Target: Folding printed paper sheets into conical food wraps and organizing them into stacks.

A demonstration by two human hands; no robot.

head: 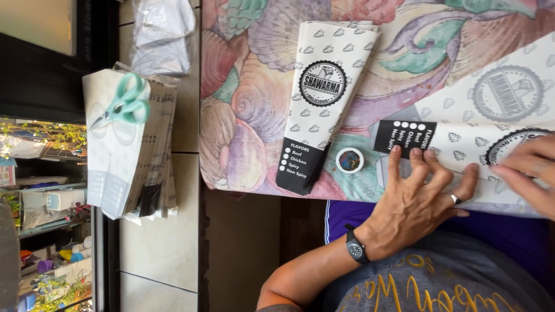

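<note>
My left hand, with a black watch on the wrist and a ring on one finger, lies flat with its fingers spread on a white printed paper sheet with a black end panel. My right hand comes in from the right edge and rests extended fingers on the same sheet; part of it is cut off by the frame. Neither hand grips anything. A small round white pot with a dark inside stands just left of my left fingers. A finished folded paper sleeve of the same print lies further left.
The sheets lie on a cloth with a colourful shell pattern. On the tiled surface to the left is a stack of flat papers with mint-handled scissors on top, and a clear plastic bag beyond it. Shelves with clutter fill the far left.
</note>
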